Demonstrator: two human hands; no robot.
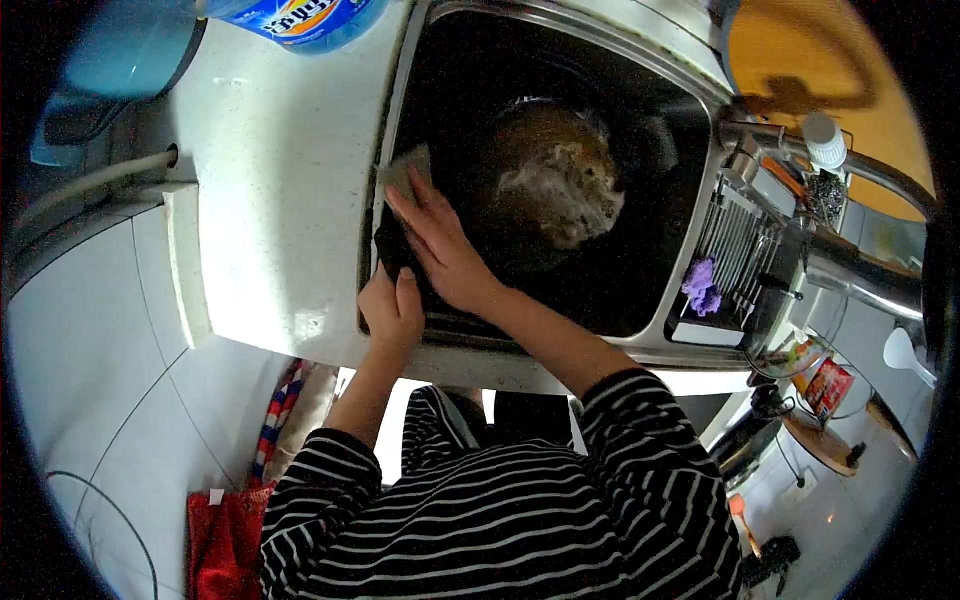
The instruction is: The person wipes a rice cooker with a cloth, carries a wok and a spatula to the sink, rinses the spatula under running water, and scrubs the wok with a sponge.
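Note:
At the left edge of the dark sink [655, 335], my left hand [393, 312] is closed around the black handle [392, 248] of a tool. My right hand [445, 240] reaches over the sink from the right, its fingers together and pressed on a flat grey-beige piece [408, 168] at the tool's far end. Whether this piece is a scouring pad or part of the tool I cannot tell, as my fingers cover much of it. Foamy, brownish water [565, 190] lies in the basin, right of my hands.
A blue detergent bottle [315, 25] stands at the top of the white counter [270, 200]. Right of the sink are the metal faucet [865, 275], a wire rack [735, 240] and a purple scrubber [702, 288]. A red cloth [225, 540] hangs at lower left.

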